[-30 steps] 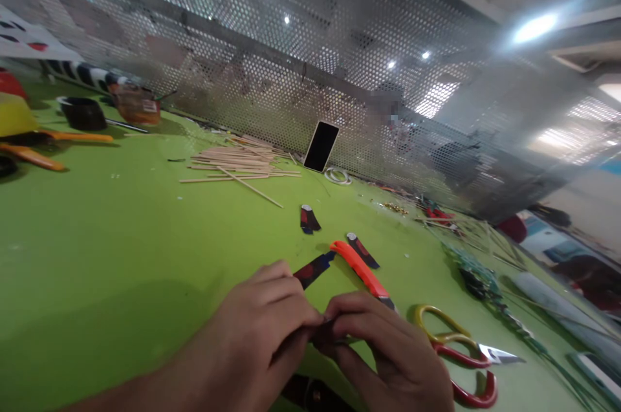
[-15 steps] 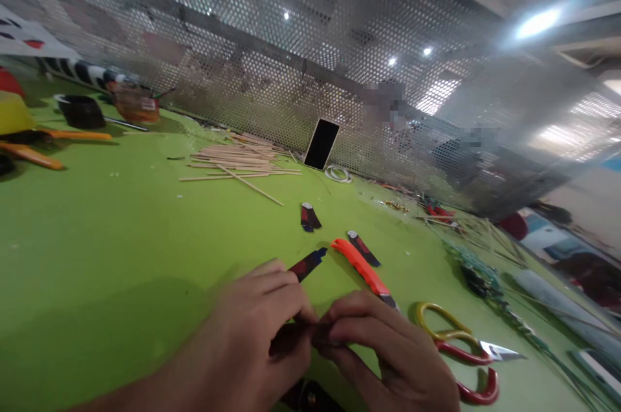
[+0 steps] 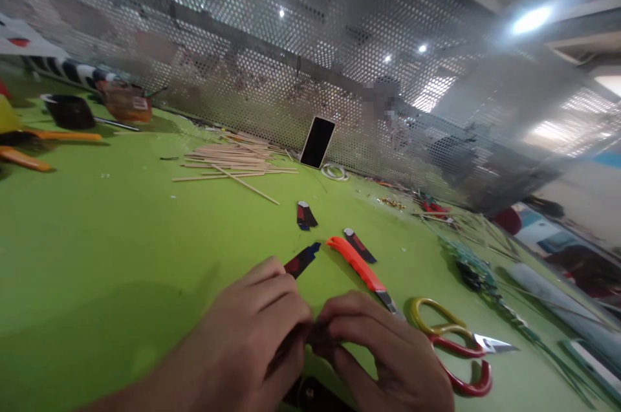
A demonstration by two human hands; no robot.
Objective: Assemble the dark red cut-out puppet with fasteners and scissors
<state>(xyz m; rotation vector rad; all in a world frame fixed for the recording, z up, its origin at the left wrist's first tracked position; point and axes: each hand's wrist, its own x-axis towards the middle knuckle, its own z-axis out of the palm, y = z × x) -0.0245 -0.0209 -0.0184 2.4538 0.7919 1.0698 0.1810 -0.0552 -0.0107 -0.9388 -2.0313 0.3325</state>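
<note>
Fingers of left hand and right hand pinch a small dark piece, mostly hidden; advisable: close, level grips, well clear of the orange cutter.

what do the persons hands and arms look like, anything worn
The bare left hand has no glove, and the bare left forearm shows no sleeve or watch. The bare right hand has none, its forearm out of view. No ring shows on the visible fingers.
</note>
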